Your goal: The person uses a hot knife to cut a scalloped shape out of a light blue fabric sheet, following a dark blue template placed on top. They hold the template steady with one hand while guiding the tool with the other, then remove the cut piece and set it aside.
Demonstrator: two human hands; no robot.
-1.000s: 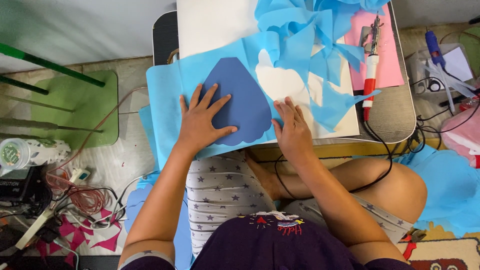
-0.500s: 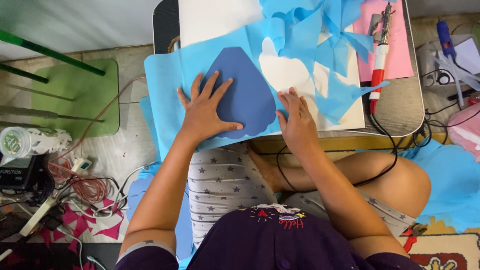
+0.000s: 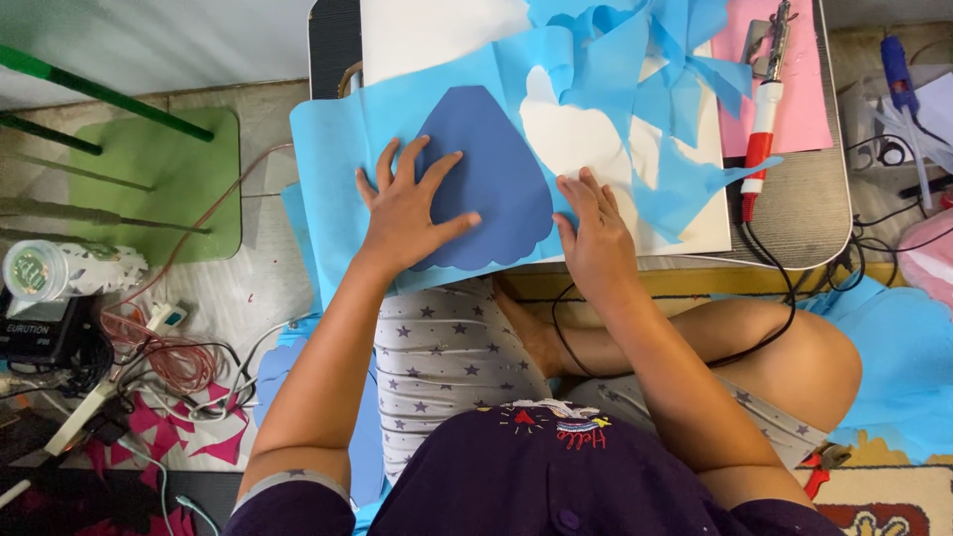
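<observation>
Both hands barely shifted: left hand lay flat, fingers spread, on thin, floppy dark-blue paper; right hand, at 3 o'clock, pressed light-blue sheet, best pinched at its edges.

Bright, even light; sharp, mild edge-warp.

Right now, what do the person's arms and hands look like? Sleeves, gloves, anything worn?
Both hands are bare: no gloves, and no rings, watch or bracelet that I can make out on the left hand or right hand. The forearms are uncovered too. The dark purple short-sleeved top ends at the upper arm; the left sleeve has a pale grey cuff band. No markings visible on the arms.
</observation>
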